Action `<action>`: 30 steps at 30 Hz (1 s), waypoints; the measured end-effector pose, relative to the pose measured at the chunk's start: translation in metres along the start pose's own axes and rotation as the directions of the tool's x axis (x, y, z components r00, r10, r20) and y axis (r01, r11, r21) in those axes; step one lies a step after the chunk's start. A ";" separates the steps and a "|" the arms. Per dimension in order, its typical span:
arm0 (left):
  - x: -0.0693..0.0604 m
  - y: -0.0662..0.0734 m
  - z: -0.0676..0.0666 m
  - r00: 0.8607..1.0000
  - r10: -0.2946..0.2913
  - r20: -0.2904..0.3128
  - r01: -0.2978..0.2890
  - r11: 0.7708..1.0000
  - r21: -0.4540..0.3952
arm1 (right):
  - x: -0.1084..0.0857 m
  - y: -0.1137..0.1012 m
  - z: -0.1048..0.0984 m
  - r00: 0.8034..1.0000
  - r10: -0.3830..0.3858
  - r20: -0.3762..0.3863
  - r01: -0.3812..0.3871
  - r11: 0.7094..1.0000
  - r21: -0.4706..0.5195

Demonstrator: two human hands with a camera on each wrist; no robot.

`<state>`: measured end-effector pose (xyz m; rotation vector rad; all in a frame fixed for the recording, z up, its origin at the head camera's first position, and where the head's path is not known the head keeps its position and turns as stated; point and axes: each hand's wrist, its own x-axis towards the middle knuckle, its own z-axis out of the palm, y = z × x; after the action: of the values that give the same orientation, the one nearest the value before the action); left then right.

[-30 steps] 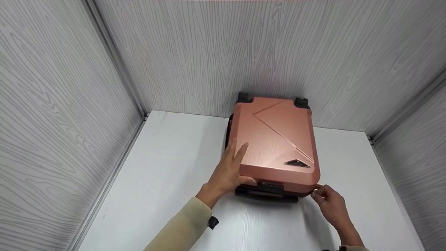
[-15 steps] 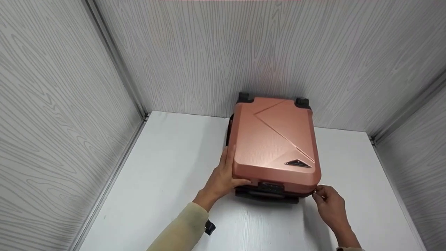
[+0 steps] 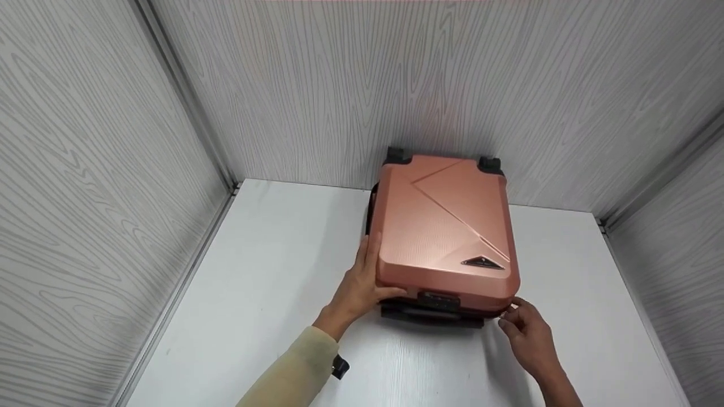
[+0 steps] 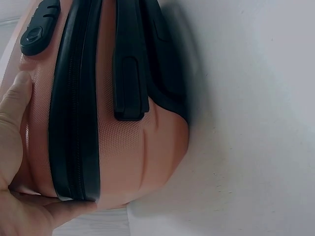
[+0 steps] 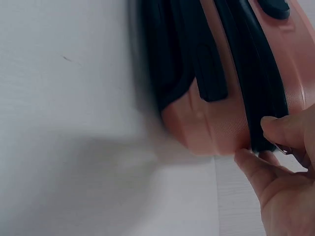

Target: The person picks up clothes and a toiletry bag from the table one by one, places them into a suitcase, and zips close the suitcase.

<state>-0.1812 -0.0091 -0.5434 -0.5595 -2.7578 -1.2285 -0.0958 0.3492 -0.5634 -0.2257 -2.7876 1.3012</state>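
Note:
A rose-pink hard-shell suitcase (image 3: 444, 220) lies flat, its wheels toward the back wall and its handle end toward me. My left hand (image 3: 356, 288) rests on its near left corner, fingers fairly straight along the side. In the left wrist view the thumb (image 4: 17, 101) presses the end face near the combination lock (image 4: 40, 29). At the near right corner, my right hand (image 3: 530, 339) pinches a small metal zipper pull (image 5: 283, 148) between thumb and fingers. The pull sits at the black zipper band (image 5: 258, 73), partly hidden by the fingers.
White tabletop (image 3: 271, 265) surrounds the suitcase. A wood-grain back wall (image 3: 339, 85) stands just behind the wheels (image 3: 490, 164). Similar side walls rise at left (image 3: 102, 198) and right (image 3: 673, 237). The black carry handle (image 4: 130, 73) lies folded on the near end.
My left hand has slid from the lid's left edge down onto the side and corner. My right hand has shifted slightly left, still at the near right corner. The suitcase stays in place.

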 end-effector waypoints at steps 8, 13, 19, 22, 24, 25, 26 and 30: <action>-0.001 -0.001 -0.002 1.000 0.012 0.004 -0.012 1.000 0.004 | -0.012 -0.017 0.022 0.986 0.060 -0.154 -0.083 0.985 -0.148; -0.001 -0.002 -0.001 0.999 0.047 -0.017 -0.047 0.999 0.018 | -0.018 -0.019 0.034 0.971 0.079 -0.226 -0.124 0.974 -0.192; 0.000 -0.001 0.001 0.999 0.030 -0.016 -0.030 0.999 0.024 | -0.022 -0.023 0.042 0.968 0.065 -0.243 -0.107 0.980 -0.166; 0.000 -0.001 0.001 1.000 0.018 -0.011 -0.018 1.000 0.015 | -0.025 -0.027 0.048 0.975 0.060 -0.214 -0.094 0.984 -0.153; 0.000 0.000 0.001 1.000 0.014 -0.007 -0.014 1.000 0.012 | -0.027 -0.029 0.051 0.978 0.049 -0.203 -0.081 0.985 -0.150; 0.000 0.000 0.001 1.000 0.009 -0.005 -0.009 1.000 0.010 | -0.027 -0.030 0.051 0.978 0.046 -0.201 -0.078 0.985 -0.151; 0.000 0.000 0.001 1.000 0.011 -0.006 -0.011 1.000 0.010 | -0.027 -0.030 0.051 0.979 0.044 -0.200 -0.076 0.985 -0.155; -0.001 0.000 0.001 1.000 0.023 -0.016 -0.023 1.000 0.013 | -0.027 -0.031 0.048 0.981 0.067 -0.181 -0.099 0.981 -0.170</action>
<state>-0.1808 -0.0085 -0.5445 -0.5761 -2.7358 -1.2047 -0.0785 0.2888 -0.5706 -0.4473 -2.7689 0.9914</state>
